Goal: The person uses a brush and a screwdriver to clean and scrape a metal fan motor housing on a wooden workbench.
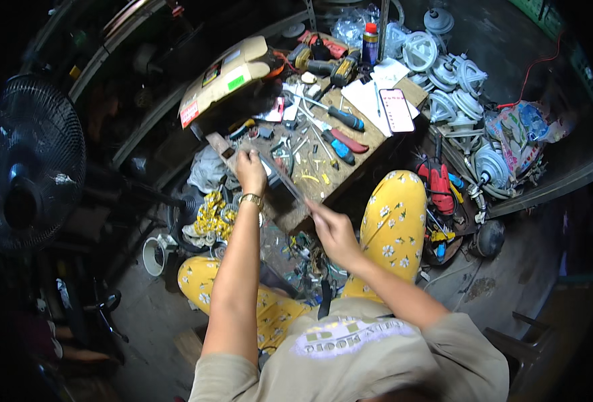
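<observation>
My left hand [251,173], with a gold-coloured watch on the wrist, grips a flat, dusty panel or frame [221,144] near its upper left end. The object lies tilted across the near left edge of the cluttered workbench [344,166]; its exact kind cannot be told. My right hand [334,233] is closed at the object's lower right corner, where its fingertips pinch a thin long strip or blade [291,187]. To the right on the bench lie blue-and-black screwdrivers [346,118] and a red-handled tool [349,140].
A smartphone [397,110] lies on papers at the bench's right edge. Cordless drills [344,68], a spray can [370,44] and an open cardboard box [221,75] stand farther back. A fan [35,161] is at left; a red power tool [437,186] sits right of my knee.
</observation>
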`<action>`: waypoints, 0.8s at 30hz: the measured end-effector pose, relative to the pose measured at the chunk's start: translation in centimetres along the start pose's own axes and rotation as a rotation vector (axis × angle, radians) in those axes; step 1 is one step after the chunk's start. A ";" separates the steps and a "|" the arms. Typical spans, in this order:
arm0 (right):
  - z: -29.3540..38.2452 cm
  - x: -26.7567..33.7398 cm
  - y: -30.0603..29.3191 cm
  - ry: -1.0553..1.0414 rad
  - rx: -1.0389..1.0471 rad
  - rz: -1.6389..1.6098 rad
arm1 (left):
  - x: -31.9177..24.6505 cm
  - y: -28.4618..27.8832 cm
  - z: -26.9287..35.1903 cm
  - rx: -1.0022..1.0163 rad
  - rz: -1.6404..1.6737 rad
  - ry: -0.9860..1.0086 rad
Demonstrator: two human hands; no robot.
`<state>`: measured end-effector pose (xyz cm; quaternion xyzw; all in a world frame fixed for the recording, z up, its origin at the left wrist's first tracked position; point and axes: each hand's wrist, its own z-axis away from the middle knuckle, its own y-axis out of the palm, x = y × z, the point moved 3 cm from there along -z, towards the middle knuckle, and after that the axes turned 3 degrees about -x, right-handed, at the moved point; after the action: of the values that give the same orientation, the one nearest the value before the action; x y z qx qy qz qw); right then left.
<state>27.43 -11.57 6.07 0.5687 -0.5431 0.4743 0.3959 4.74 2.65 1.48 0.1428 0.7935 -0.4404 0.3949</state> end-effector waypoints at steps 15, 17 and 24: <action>0.3 1.9 3.3 0.134 0.072 0.051 | 3.1 -1.4 -4.3 -0.016 -0.120 0.001; 1.5 1.5 1.3 0.136 0.039 -0.017 | 1.5 -0.6 -3.6 0.057 -0.111 -0.018; -1.9 -0.7 2.9 -0.161 -0.059 0.011 | 1.3 -1.0 -2.4 0.007 -0.103 -0.025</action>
<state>24.37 -9.85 5.68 0.5900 -0.5901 0.4128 0.3649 2.12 3.86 1.83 0.0978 0.7932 -0.4647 0.3811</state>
